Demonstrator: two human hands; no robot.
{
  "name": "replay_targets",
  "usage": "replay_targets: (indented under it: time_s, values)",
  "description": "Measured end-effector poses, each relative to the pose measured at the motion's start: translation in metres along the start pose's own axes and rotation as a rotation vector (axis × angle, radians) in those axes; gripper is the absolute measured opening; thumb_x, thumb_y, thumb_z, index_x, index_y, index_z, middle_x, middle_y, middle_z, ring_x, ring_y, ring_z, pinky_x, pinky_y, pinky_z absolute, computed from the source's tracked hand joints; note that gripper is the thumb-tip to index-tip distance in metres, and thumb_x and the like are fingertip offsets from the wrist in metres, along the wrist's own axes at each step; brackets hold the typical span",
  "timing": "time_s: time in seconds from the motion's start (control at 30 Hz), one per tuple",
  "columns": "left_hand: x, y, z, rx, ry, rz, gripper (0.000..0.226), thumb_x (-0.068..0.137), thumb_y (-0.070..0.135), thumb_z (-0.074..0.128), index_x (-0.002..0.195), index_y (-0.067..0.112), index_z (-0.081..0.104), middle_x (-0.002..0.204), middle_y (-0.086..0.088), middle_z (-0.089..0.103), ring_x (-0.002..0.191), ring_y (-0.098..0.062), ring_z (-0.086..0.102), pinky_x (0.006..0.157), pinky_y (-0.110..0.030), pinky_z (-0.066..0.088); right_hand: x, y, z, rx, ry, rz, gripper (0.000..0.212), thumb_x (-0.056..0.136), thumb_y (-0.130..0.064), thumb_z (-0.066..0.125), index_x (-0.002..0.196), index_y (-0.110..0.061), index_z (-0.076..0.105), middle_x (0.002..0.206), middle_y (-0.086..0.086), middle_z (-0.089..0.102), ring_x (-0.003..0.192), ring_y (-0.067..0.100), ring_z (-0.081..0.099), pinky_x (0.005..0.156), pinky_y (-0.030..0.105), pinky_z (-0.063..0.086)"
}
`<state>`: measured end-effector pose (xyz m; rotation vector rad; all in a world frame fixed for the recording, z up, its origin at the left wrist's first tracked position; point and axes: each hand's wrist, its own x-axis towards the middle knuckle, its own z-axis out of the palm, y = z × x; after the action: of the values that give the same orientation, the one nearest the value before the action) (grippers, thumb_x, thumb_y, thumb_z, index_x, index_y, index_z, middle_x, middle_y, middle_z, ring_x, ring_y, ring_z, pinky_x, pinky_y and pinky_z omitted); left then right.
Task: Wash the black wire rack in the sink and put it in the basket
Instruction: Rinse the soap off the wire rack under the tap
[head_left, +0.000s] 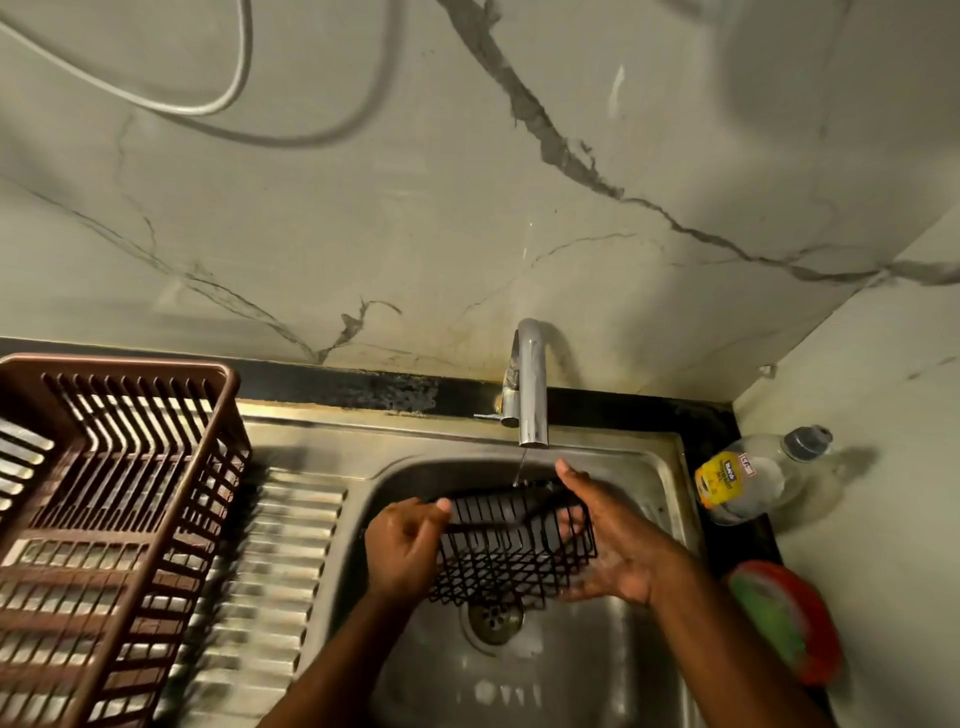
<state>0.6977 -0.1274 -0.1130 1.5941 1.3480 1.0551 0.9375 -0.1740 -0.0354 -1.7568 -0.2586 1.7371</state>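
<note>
The black wire rack (511, 545) hangs over the steel sink (644, 467), just below the tap (531, 384). A thin trickle of water falls from the spout onto its far edge. My left hand (402, 545) grips the rack's left end with curled fingers. My right hand (608, 540) lies flat against its right side, fingers straight; some fingertips show through the wires. The brown plastic basket (228, 452) stands on the drainboard to the left, apart from both hands.
The sink drain (493, 618) sits under the rack. A ribbed drainboard (280, 561) lies between sink and basket. On the black counter at right stand a clear bottle with a yellow label (748, 478) and a red holder with a green sponge (784, 623). A marble wall rises behind.
</note>
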Motion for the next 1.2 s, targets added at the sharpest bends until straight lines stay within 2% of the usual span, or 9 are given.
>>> replay_targets:
  time_s: [0.23, 0.33, 0.43, 0.6, 0.73, 0.87, 0.93, 1.03, 1.2]
  values:
    - [-0.025, 0.003, -0.002, 0.268, -0.086, 0.516, 0.034, 0.089, 0.037, 0.055, 0.06, 0.025, 0.044, 0.061, 0.017, 0.038, 0.06, -0.004, 0.04, 0.063, -0.029, 0.032, 0.006, 0.034, -0.022, -0.045, 0.021, -0.044, 0.039, 0.095, -0.018, 0.053, 0.129, 0.001, 0.055, 0.13, 0.018, 0.055, 0.115, 0.036, 0.058, 0.094, 0.065, 0.051]
    - [-0.027, -0.011, -0.017, 0.292, -0.153, 0.269, 0.026, 0.082, 0.052, 0.057, 0.096, 0.032, 0.067, 0.102, 0.015, 0.061, 0.106, -0.01, 0.055, 0.092, -0.039, 0.038, 0.009, 0.041, -0.033, -0.001, 0.028, -0.139, 0.032, 0.098, -0.008, 0.049, 0.128, 0.0, 0.057, 0.133, 0.015, 0.058, 0.116, 0.033, 0.06, 0.078, 0.054, 0.059]
    - [-0.014, -0.025, -0.031, 0.1, -0.133, -0.129, 0.083, 0.066, 0.04, 0.073, 0.144, 0.034, 0.047, 0.146, 0.006, 0.046, 0.136, -0.02, 0.042, 0.108, -0.039, 0.038, 0.012, 0.041, -0.048, 0.026, 0.011, -0.215, 0.042, 0.09, 0.009, 0.045, 0.124, -0.01, 0.062, 0.131, 0.016, 0.061, 0.117, 0.034, 0.062, 0.078, 0.055, 0.06]
    - [0.009, -0.017, -0.037, -0.647, -0.42, -0.834, 0.102, 0.056, -0.002, 0.07, 0.15, 0.024, 0.04, 0.151, -0.022, 0.049, 0.113, -0.045, 0.067, 0.073, -0.043, 0.06, 0.017, 0.031, -0.048, 0.03, -0.018, -0.319, 0.069, 0.056, 0.002, 0.05, 0.123, -0.007, 0.064, 0.13, 0.013, 0.066, 0.118, 0.037, 0.063, 0.087, 0.064, 0.053]
    - [0.01, -0.019, -0.029, -0.736, -0.483, -0.891, 0.097, 0.056, -0.012, 0.052, 0.145, 0.025, 0.046, 0.139, -0.024, 0.059, 0.11, -0.054, 0.064, 0.078, -0.056, 0.058, 0.033, 0.017, -0.043, -0.151, 0.131, -0.439, 0.046, 0.074, 0.001, 0.051, 0.114, -0.015, 0.069, 0.115, 0.009, 0.073, 0.113, 0.038, 0.064, 0.084, 0.046, 0.053]
    - [0.003, -0.018, -0.016, -0.683, -0.353, -0.862, 0.097, 0.052, -0.014, 0.041, 0.145, 0.013, 0.046, 0.128, -0.024, 0.061, 0.1, -0.047, 0.059, 0.066, -0.045, 0.06, 0.028, 0.017, -0.037, -1.014, 0.859, -0.941, 0.042, 0.079, -0.006, 0.072, 0.119, -0.014, 0.064, 0.118, 0.008, 0.062, 0.11, 0.028, 0.057, 0.084, 0.033, 0.051]
    - [-0.002, -0.021, -0.01, -0.649, -0.313, -0.846, 0.089, 0.06, -0.019, 0.04, 0.145, 0.008, 0.046, 0.123, -0.022, 0.064, 0.097, -0.039, 0.051, 0.059, -0.04, 0.06, 0.018, 0.023, -0.014, -1.128, 0.791, -1.115, 0.028, 0.077, -0.007, 0.067, 0.102, -0.018, 0.068, 0.107, 0.003, 0.064, 0.102, 0.023, 0.057, 0.081, 0.035, 0.054]
    - [-0.008, -0.018, -0.004, -0.627, -0.294, -0.847, 0.073, 0.078, -0.025, 0.029, 0.14, 0.007, 0.05, 0.129, -0.024, 0.062, 0.098, -0.046, 0.058, 0.057, -0.039, 0.057, 0.026, 0.022, 0.018, -1.334, 0.403, -0.709, 0.012, 0.093, -0.017, 0.058, 0.096, -0.025, 0.067, 0.095, -0.005, 0.065, 0.088, 0.012, 0.061, 0.078, 0.027, 0.053]
    - [-0.02, -0.005, 0.004, -0.595, -0.323, -0.88, 0.081, 0.072, -0.027, 0.03, 0.137, 0.014, 0.053, 0.129, -0.017, 0.062, 0.092, -0.045, 0.07, 0.055, -0.041, 0.058, 0.043, -0.006, 0.052, -1.586, 0.418, -0.48, 0.013, 0.096, -0.022, 0.06, 0.107, -0.018, 0.067, 0.101, 0.002, 0.068, 0.086, 0.017, 0.061, 0.075, 0.029, 0.05]
